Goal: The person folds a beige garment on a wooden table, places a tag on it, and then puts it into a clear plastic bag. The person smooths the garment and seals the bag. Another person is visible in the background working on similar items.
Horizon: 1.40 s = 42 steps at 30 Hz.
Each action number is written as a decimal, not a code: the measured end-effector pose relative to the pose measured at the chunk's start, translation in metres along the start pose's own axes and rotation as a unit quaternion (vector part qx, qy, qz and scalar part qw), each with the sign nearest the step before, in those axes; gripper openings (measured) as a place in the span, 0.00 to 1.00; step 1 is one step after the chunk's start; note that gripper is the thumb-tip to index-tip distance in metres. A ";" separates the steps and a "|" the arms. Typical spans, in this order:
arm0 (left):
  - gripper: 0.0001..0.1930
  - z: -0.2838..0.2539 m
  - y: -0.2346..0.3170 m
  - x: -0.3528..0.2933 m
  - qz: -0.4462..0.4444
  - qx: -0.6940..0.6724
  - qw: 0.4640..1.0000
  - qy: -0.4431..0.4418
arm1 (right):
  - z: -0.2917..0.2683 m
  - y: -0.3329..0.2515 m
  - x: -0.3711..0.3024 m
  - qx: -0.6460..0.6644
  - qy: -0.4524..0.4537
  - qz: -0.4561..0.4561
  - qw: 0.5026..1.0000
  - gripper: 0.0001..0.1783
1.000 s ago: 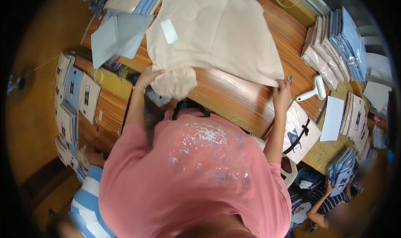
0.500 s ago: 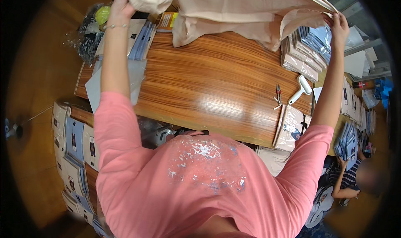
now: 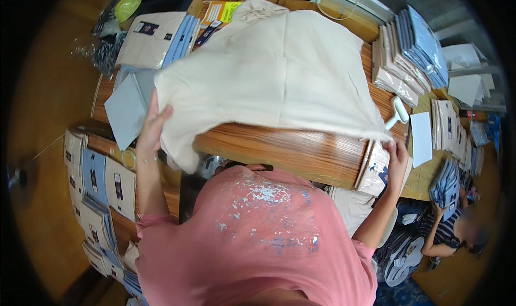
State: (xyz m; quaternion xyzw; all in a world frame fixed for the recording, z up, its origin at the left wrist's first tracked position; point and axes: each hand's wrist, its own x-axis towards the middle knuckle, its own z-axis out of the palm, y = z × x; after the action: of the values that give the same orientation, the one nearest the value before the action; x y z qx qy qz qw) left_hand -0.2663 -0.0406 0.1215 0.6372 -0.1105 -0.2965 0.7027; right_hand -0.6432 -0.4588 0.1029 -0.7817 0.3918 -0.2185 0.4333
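A cream garment [image 3: 258, 75] is spread in the air and over the wooden table [image 3: 279, 150], its near edge raised and sagging between my hands. My left hand [image 3: 152, 124] grips its left end, with a fold of cloth hanging below the fingers. At the right, my right hand [image 3: 396, 158] pinches the near corner. A dark hang tag [image 3: 208, 33] lies by the garment's far left side. Under the cloth, part of the tabletop is hidden.
Bagged cream and blue garments [image 3: 150, 40] are stacked at the far left, more bagged garments [image 3: 400, 64] at the far right. A white lint roller [image 3: 398, 112] lies near my right hand, beside a folded packet [image 3: 373, 169]. A co-worker [image 3: 443, 225] handles blue garments at the right.
Both hands have come down and toward me from the far side, drawing the garment over the table. It now covers most of the tabletop.
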 end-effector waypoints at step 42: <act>0.08 0.100 -0.130 0.344 0.331 0.503 0.783 0.155 | 0.149 0.135 0.321 -0.256 0.156 0.036 0.953 0.19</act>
State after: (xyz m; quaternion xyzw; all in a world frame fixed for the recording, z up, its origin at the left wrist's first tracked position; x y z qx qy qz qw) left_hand -0.0802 -0.3166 -0.0635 0.8617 -0.3381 0.1545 0.3453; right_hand -0.4071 -0.6834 -0.0904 -0.8080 0.5254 -0.2136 0.1598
